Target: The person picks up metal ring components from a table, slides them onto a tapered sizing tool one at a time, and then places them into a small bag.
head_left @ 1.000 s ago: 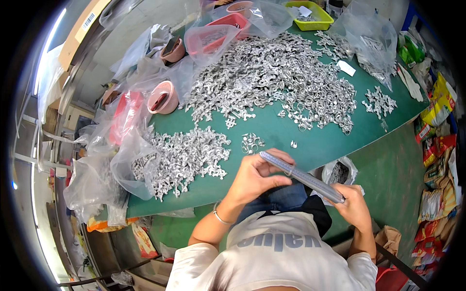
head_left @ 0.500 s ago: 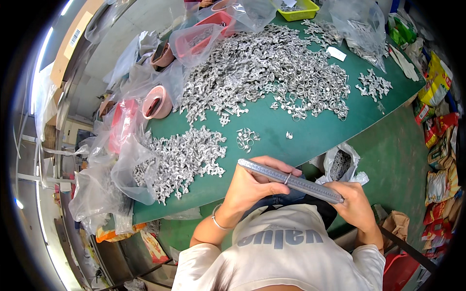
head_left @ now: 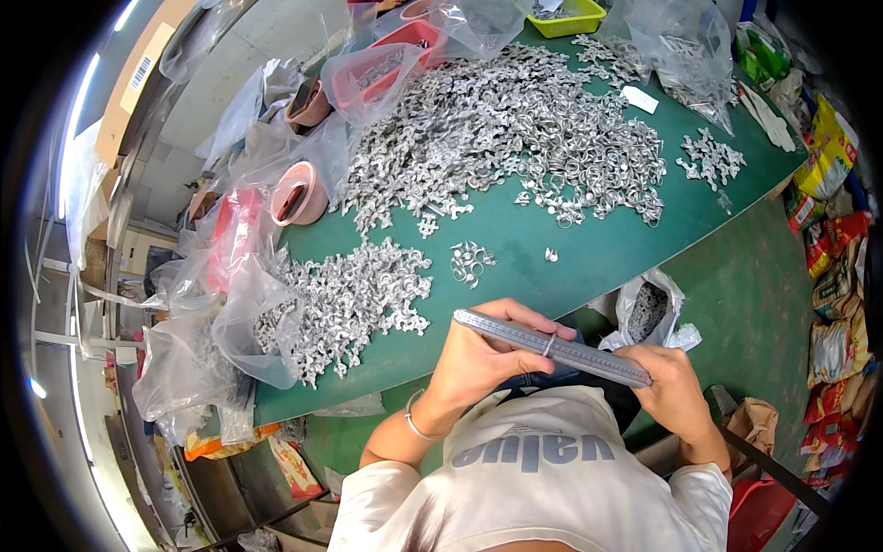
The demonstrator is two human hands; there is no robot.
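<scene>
A long grey ring mandrel (head_left: 501,330) with scale marks along it lies slantwise between my two hands, above my lap. One thin silver-coloured ring (head_left: 550,345) encircles it near the middle. My left hand (head_left: 487,354) is closed around the mandrel, thumb below and fingers above, with the fingertips right beside the ring. At the mandrel's lower right end, my right hand (head_left: 670,388) grips it. On the green table (head_left: 515,276) beyond my hands lie a small group of rings (head_left: 472,264) and a tiny separate cluster (head_left: 551,255).
Large heaps of grey metal castings (head_left: 432,138) and rings (head_left: 589,166) cover the far table. Another heap (head_left: 354,299) sits left, beside clear plastic bags (head_left: 253,327) and a pink cup (head_left: 299,193). A white sack of metal pieces (head_left: 648,308) stands beyond the table edge.
Both hands keep their hold, and the ring stays at about the same place on the mandrel. The left thumb and fingers have shifted slightly. The whole view has moved a little.
</scene>
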